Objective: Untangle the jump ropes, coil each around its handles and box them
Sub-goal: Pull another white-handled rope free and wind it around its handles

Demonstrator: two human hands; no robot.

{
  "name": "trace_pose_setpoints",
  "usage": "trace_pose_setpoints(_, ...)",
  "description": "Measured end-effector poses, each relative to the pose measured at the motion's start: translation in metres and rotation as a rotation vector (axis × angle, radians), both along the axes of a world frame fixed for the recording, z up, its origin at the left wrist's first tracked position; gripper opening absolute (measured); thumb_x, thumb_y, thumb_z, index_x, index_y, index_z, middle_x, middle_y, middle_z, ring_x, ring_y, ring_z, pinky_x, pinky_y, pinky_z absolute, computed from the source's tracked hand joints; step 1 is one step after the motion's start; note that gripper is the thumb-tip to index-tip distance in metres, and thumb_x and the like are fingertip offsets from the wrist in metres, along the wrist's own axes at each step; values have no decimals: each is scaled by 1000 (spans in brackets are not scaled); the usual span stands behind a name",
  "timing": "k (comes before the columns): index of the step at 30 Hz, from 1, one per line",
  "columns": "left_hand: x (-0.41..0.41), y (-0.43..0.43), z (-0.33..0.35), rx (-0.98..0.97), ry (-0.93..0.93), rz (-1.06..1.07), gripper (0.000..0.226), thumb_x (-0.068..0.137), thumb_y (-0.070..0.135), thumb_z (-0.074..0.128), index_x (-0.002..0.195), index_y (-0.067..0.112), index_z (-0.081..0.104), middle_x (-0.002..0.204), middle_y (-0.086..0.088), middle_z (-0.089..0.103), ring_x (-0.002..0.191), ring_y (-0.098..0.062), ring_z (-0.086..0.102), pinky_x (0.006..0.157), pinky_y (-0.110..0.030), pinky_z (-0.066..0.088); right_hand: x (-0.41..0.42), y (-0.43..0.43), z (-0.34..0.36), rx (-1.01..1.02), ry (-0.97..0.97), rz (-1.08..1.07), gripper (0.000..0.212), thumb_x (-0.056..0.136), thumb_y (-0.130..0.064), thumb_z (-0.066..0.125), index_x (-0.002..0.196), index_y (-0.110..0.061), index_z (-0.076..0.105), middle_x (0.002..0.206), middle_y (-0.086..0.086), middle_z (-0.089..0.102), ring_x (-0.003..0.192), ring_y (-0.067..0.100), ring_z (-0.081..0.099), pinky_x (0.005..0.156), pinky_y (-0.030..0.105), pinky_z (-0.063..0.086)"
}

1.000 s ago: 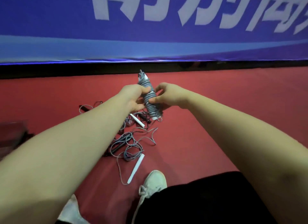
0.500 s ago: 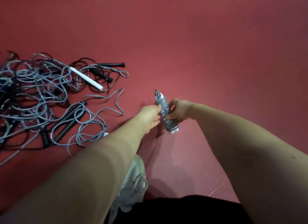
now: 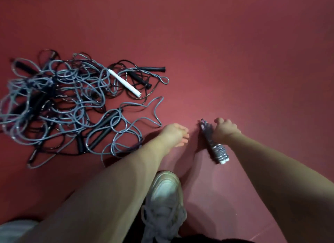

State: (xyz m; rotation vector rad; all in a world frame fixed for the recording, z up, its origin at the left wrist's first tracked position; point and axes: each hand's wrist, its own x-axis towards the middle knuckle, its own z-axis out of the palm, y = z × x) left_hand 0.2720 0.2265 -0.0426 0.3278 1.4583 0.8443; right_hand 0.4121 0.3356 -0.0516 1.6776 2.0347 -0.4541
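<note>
Gripping the coiled rope bundle [image 3: 219, 151] in the right hand [image 3: 226, 129], arm stretched forward, fingers curled round its upper part, bundle slanting down below the wrist. Holding nothing in the left hand [image 3: 176, 134], fingers loose, just left of the bundle and clear of it. Farther left, on the red floor [image 3: 235, 62], the tangled pile of ropes [image 3: 75, 101], white handle [image 3: 124, 82] along its near edge. Below the hands, a shoe [image 3: 166, 194].

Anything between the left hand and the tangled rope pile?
Nothing visible. The left hand holds nothing, and only bare red floor separates it from the nearest grey loop of the tangled pile. The coiled rope is on its other side, gripped by the right hand.
</note>
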Motion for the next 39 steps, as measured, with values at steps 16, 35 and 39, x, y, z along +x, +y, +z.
trace_pose_setpoints(16, -179, -79, 12, -80, 831, 20, 36, 86, 20, 65, 121, 16, 57, 122, -5, 60, 108, -23, 58, 95, -30, 45, -207, -38, -13, -313, 931, -471, 28, 97, -25, 45, 107, -6, 62, 94, 10, 61, 82, 25, 57, 72, 25, 46)
trace_pose_setpoints(35, -170, -121, 230, 503, 763, 142, 26, 100, 25, 42, 78, 21, 56, 88, 0, 64, 89, -15, 65, 78, -34, 52, -180, -96, 289, -234, 1126, 430, 21, 98, -11, 46, 83, -20, 59, 97, 10, 57, 88, 20, 53, 75, 32, 47)
trace_pose_setpoints(39, -146, -141, 328, 693, 717, 281, 29, 102, 26, 39, 76, 19, 52, 84, 1, 60, 77, -12, 67, 75, -35, 55, -169, -126, 310, -347, 1171, 467, 25, 88, 4, 56, 88, -19, 47, 102, 8, 50, 95, 19, 52, 82, 27, 41)
